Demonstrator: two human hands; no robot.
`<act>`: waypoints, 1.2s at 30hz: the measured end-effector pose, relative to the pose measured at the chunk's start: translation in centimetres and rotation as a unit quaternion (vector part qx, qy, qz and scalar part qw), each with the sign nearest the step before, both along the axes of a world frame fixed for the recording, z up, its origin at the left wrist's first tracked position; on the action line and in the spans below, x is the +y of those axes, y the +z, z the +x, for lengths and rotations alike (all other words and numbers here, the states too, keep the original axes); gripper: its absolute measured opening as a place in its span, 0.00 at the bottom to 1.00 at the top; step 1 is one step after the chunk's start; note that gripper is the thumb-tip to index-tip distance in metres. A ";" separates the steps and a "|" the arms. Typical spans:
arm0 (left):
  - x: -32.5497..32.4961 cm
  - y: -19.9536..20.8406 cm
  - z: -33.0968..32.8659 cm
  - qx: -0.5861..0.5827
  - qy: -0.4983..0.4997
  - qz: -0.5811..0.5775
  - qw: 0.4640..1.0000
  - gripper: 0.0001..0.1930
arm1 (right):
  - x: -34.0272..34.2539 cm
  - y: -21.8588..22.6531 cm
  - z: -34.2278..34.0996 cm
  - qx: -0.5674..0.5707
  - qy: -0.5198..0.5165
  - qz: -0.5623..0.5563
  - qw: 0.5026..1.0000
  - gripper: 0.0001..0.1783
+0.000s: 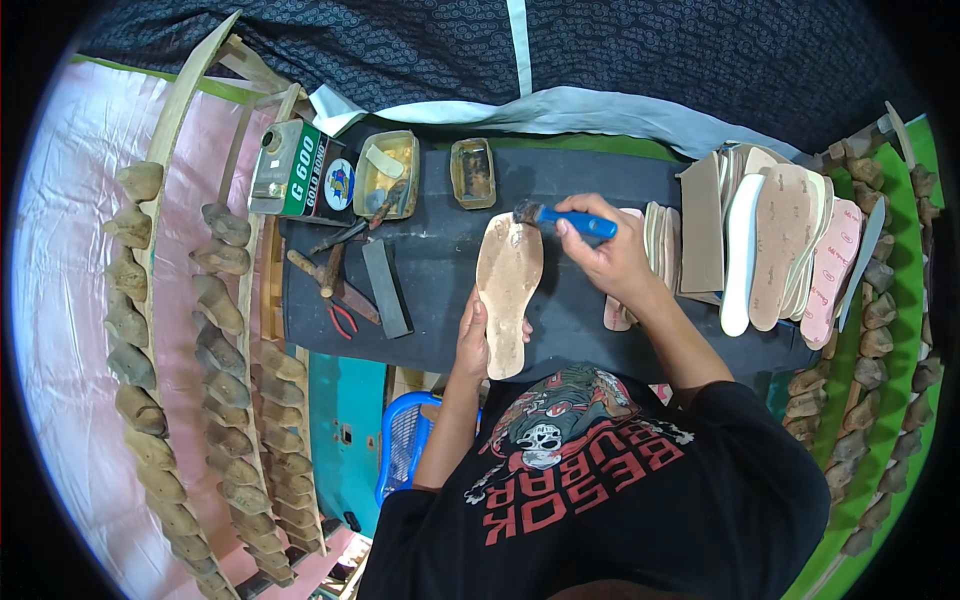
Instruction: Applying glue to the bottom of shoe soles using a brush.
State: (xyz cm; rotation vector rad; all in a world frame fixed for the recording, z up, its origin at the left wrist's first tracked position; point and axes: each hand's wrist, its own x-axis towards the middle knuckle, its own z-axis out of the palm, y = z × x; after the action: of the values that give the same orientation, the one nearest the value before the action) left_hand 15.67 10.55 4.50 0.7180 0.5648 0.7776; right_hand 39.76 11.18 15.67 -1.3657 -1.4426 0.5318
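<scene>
My left hand (473, 336) is closed around the edges of a tan shoe insole (508, 285), thumb on one side and fingertips showing at the other. The insole's toe end points away from me, over the dark table. In my right hand (612, 250) is a brush with a blue handle (578, 221), gripped between thumb and fingers. Its dark tip meets the insole near the toe end, where the surface looks a little darker. Just beyond stands a small yellowish tub (457, 185) with dark brown residue inside.
A metal can (300, 172) and a larger tub (413, 183) stand at the back left. Red-handled pincers (340, 322) and a grey block (386, 288) lie nearer. Insole stacks (785, 240) fill the right side. Racks of shoe lasts (137, 310) flank the table (590, 170).
</scene>
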 end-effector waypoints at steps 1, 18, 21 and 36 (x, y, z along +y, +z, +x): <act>0.0 -0.1 0.0 0.000 0.001 -0.001 1.000 0.35 | 0.1 0.0 0.1 0.029 -0.020 -0.029 0.999 0.11; 0.2 -0.1 0.2 0.065 -0.007 0.024 0.998 0.37 | -0.1 -1.0 -0.2 -0.120 0.008 0.079 0.990 0.13; 0.2 -0.3 0.0 0.071 -0.017 0.023 0.997 0.37 | 0.3 -1.1 0.4 -0.081 -0.038 0.058 0.994 0.14; 0.3 -0.2 0.6 0.051 -0.033 0.021 0.998 0.36 | 0.2 -1.2 0.0 -0.071 -0.051 0.121 0.989 0.10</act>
State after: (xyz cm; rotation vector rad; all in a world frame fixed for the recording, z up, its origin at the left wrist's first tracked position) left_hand 16.27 10.81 4.30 0.8153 0.6164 0.6966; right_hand 39.74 11.42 14.50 -1.2941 -1.4889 0.1874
